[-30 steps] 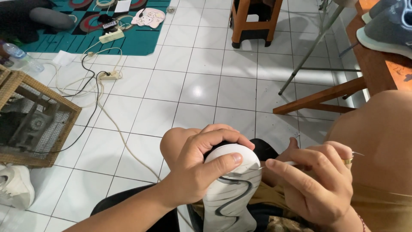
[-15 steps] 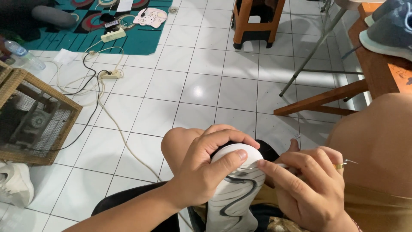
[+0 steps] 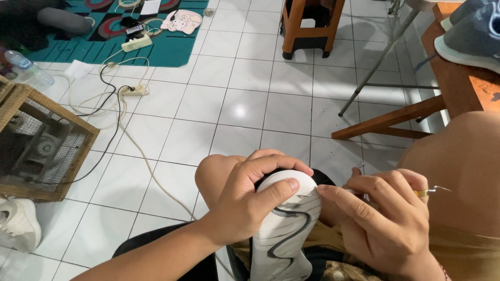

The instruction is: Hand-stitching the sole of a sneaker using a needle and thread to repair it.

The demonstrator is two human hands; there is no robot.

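A shoe (image 3: pixel 285 229) stands sole-up on my lap, its white sole crossed by wavy black lines. My left hand (image 3: pixel 250 200) is wrapped around the toe end, thumb pressed flat on the sole. Beside it, my right hand (image 3: pixel 385 224) pinches at the sole's right edge with forefinger and thumb; something thin, like a needle or thread, seems to be between the fingertips, but it is too small to be sure. A ring with a thin metal spike (image 3: pixel 429 191) sits on one finger of that hand. My bare knee (image 3: pixel 216 174) shows behind the shoe.
A wicker cage (image 3: pixel 41 143) stands on the white tiled floor at the left, with a white shoe (image 3: pixel 18 224) below it. Cables and power strips (image 3: pixel 130 91) trail toward a teal rug (image 3: pixel 156 47). A wooden stool (image 3: pixel 310 26) and a wooden table (image 3: pixel 458 78) bearing a grey shoe (image 3: pixel 471 34) are at the back right.
The view has shifted slightly. My right hand has slid left along the sole's edge until its fingertips meet the left thumb. The left hand keeps its grip on the toe.
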